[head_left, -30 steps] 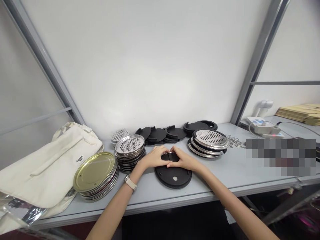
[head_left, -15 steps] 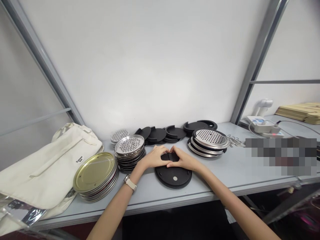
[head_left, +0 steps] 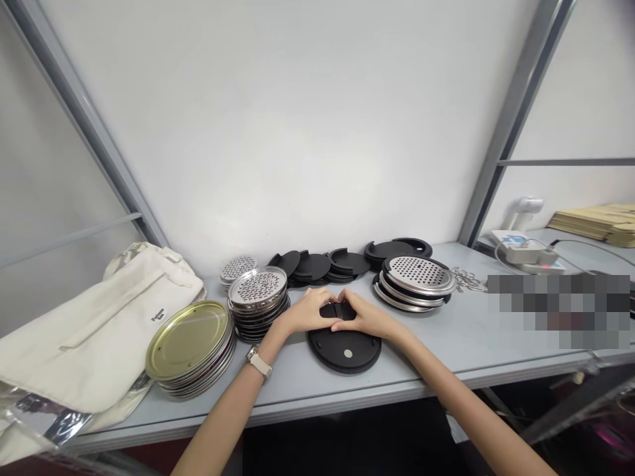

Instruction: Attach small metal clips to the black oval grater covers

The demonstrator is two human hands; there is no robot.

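A black round plastic base (head_left: 342, 354) lies near the front of the shelf, with a pale round spot on its near half. Over its far part, my left hand (head_left: 310, 311) curls its fingers at the far rim, and its thumb stretches inward across the base. Mirroring it from the other side, my right hand (head_left: 364, 314) has its fingertips at the same rim beside a raised black strip. The two thumbs meet above the disc. Both hands are closed on the base. Something small and shiny shows between the fingertips, too small to name.
Left of the hands stand a stack of perforated metal grater discs (head_left: 258, 289) and a stack of gold-coloured metal lids (head_left: 191, 340). Black plastic rings (head_left: 312, 266) lie along the wall. Grater discs with black rims (head_left: 419, 274) sit right, beside metal clips (head_left: 466, 281). A cream bag (head_left: 99, 330) lies far left.
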